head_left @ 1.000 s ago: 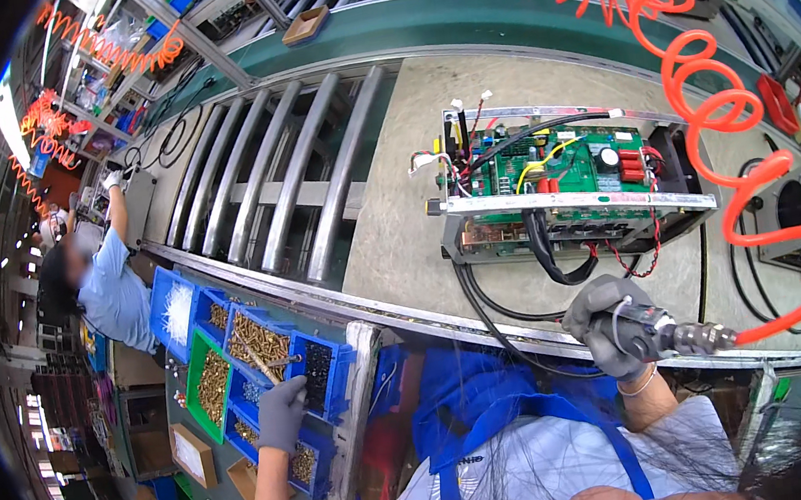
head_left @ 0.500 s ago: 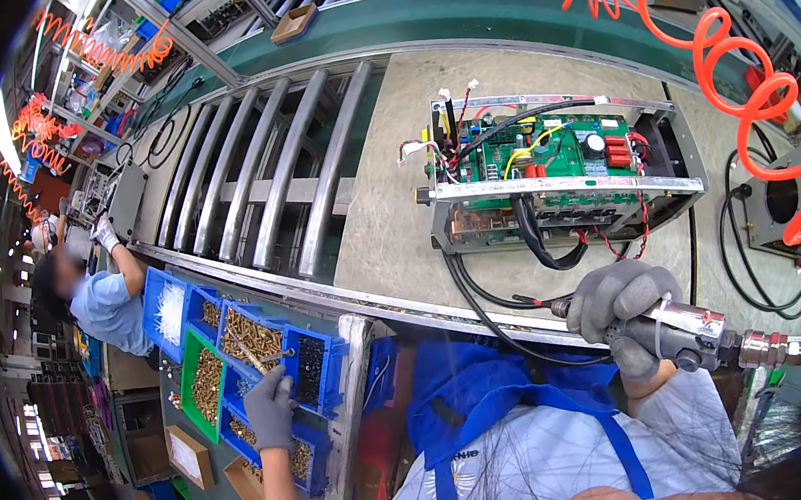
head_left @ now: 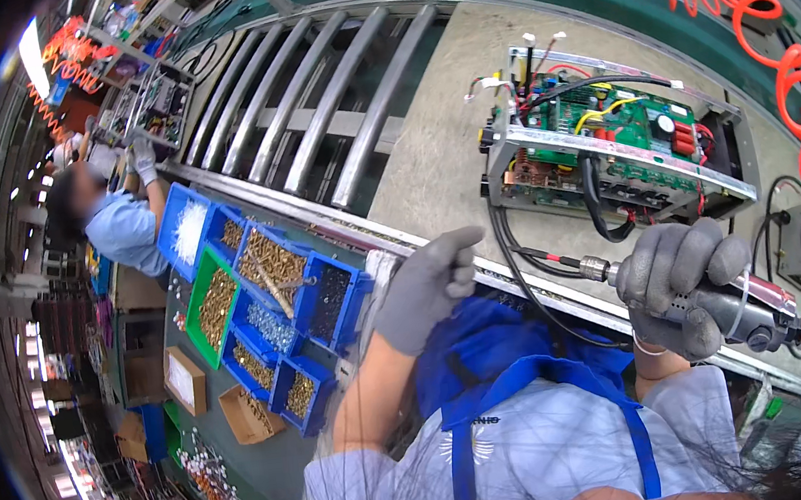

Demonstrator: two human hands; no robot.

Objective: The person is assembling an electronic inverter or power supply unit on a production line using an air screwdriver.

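Observation:
My right hand (head_left: 680, 277), in a grey glove, is wrapped around an air screwdriver (head_left: 763, 307); its metal tip points left, and a coiled orange air hose joins its rear end. My left hand (head_left: 430, 291), also gloved in grey, is over the table's front edge with its fingers curled together. Whatever small thing they may hold cannot be made out. Beyond both hands stands an open metal-framed electronic unit (head_left: 621, 151) with green circuit boards and black, yellow and red wires. Neither hand touches it. Black cables (head_left: 509, 247) run from its near left corner past the table edge.
Blue bins hold brass screws (head_left: 268, 260), black screws (head_left: 329, 298) and clear small parts (head_left: 271, 326) at left; a green bin (head_left: 201, 337) stands beside them. Metal rollers (head_left: 340, 109) lie left of the worktop (head_left: 438, 142). Another person (head_left: 121, 223) works farther left.
My left hand has moved from the screw bins up and right toward the unit. My right hand still grips the screwdriver. The whole view has shifted.

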